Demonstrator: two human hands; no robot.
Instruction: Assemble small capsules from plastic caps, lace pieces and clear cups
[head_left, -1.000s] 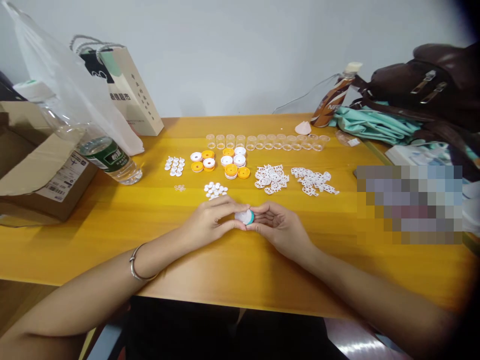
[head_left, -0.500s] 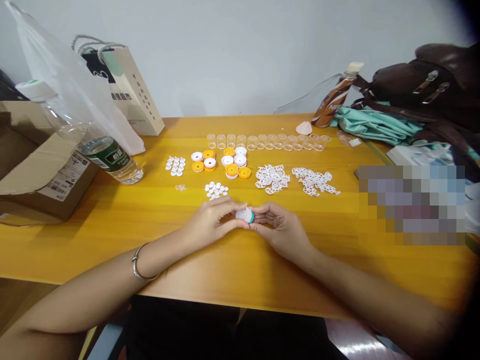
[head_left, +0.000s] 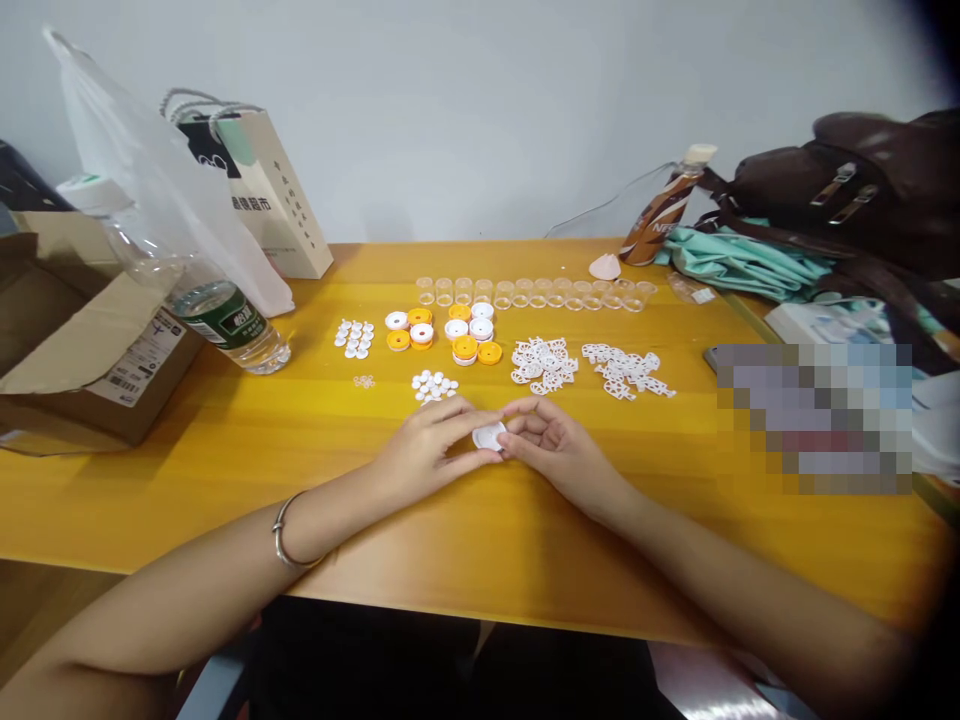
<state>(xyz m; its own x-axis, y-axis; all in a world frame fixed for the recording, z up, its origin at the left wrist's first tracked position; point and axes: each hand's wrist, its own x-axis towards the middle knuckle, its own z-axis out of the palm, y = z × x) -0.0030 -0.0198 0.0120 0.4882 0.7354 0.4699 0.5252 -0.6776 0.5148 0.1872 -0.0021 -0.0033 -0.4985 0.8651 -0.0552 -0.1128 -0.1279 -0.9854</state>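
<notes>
Between my two hands, above the near part of the table, is a small round white plastic piece (head_left: 488, 436) with its flat face turned toward me. The fingers and thumb of my left hand (head_left: 439, 440) grip its left side. My right hand (head_left: 553, 445) is closed on its right edge, the thumb lying against its face. Just beyond my left fingers lies a cluster of small white discs (head_left: 435, 385). Flat white openwork pieces (head_left: 544, 365) lie in a pile beyond my right hand, with a second pile of similar pieces (head_left: 628, 370) to the right.
White and orange round rings (head_left: 464, 347) sit in the middle of the table (head_left: 420, 530). Clear cups (head_left: 541, 294) form a row behind them. A water bottle (head_left: 232, 325) and cardboard box (head_left: 127, 380) stand left; a brown bottle (head_left: 660, 215) and dark bag (head_left: 832, 180) are at back right.
The round piece has turned so its white face shows more and its teal edge no longer shows. My right thumb has moved left onto the face. The camera view has shifted slightly.
</notes>
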